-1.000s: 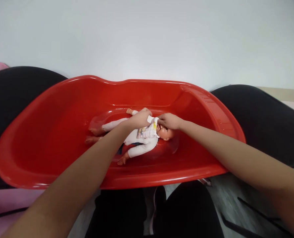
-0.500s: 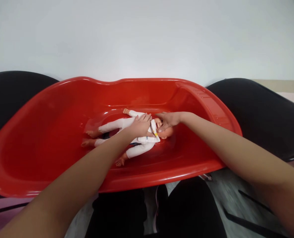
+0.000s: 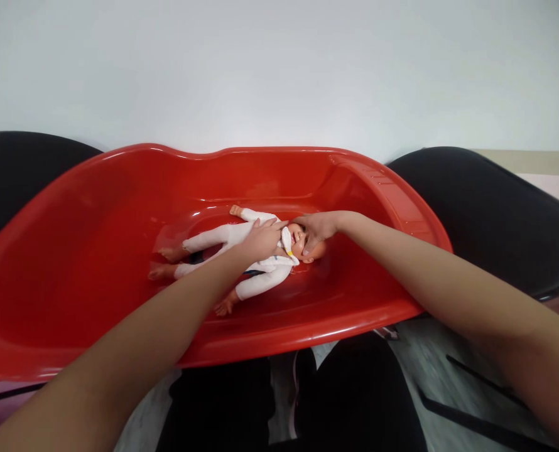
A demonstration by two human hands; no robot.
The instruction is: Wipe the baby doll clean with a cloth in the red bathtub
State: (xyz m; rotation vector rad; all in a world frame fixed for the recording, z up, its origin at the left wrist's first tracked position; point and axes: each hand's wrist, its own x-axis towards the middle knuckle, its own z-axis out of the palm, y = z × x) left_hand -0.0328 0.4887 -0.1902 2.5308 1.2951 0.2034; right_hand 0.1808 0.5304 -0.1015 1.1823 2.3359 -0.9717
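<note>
A baby doll [image 3: 223, 242] in a white suit lies on its back on the floor of a red plastic baby tub [image 3: 95, 213], head to the right. My left hand [image 3: 262, 239] lies flat on the doll's chest, fingers stretched toward its neck. My right hand [image 3: 318, 227] rests on the doll's head, covering part of the face, with fingers bent over it. A small patterned bib [image 3: 286, 242] shows between my two hands at the doll's neck.
The tub rests across two black chairs, one at the left [image 3: 10, 169] and one at the right [image 3: 487, 213]. A white wall stands behind. My dark-clad knees [image 3: 355, 402] are below the tub's front rim, over a grey floor.
My left hand has let go of the bib and now lies flat on the doll's chest. My right hand has slid from the bib's edge onto the doll's face. The view shifted slightly.
</note>
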